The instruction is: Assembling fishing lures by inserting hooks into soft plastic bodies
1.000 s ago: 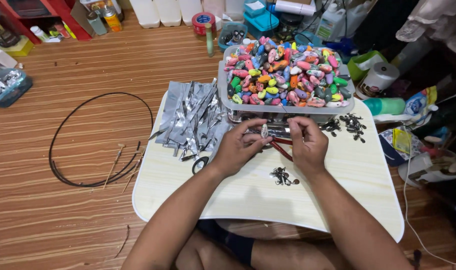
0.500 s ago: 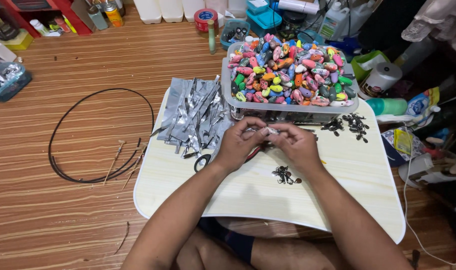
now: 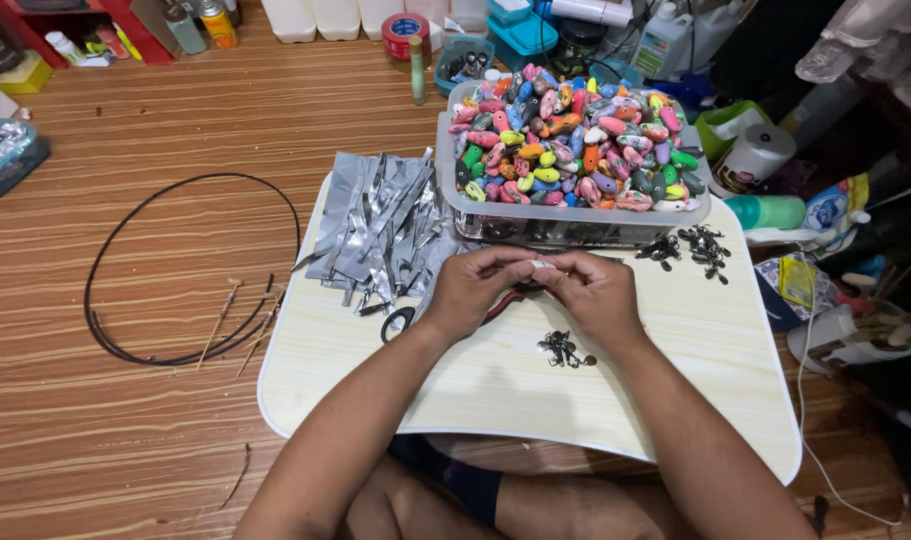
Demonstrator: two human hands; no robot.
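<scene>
Since the earlier view the hands have drawn a little closer over the middle of the board, and the piece between them has turned, though the hands sit in much the same spot.

Nearest the person, the pale lap table (image 3: 495, 400) rests over crossed legs. The left hand (image 3: 472, 290) and the right hand (image 3: 592, 292) meet above it, fingertips pinched together on a small pale piece (image 3: 542, 265) held between them; what exactly it is cannot be told at this size. Under the left hand lie red-handled pliers (image 3: 495, 308), mostly hidden.

Just beside the right wrist sits a small cluster of dark metal hooks (image 3: 563, 349). The likely trouble is here: a wrist dropping or sliding could catch a point or scatter the cluster. The pinched piece is small and could slip out and be lost among the clutter on the board.

To the left, a heap of silver foil strips (image 3: 380, 228) overhangs the board's edge and might slide onto the wooden floor (image 3: 125, 420). Further on, a clear tub (image 3: 575, 222) is piled high with coloured lure bodies (image 3: 575, 140); a knock to the table could spill them. More hooks (image 3: 693, 246) lie at its right. A black wire loop (image 3: 190, 268) lies on the floor, well apart.
</scene>
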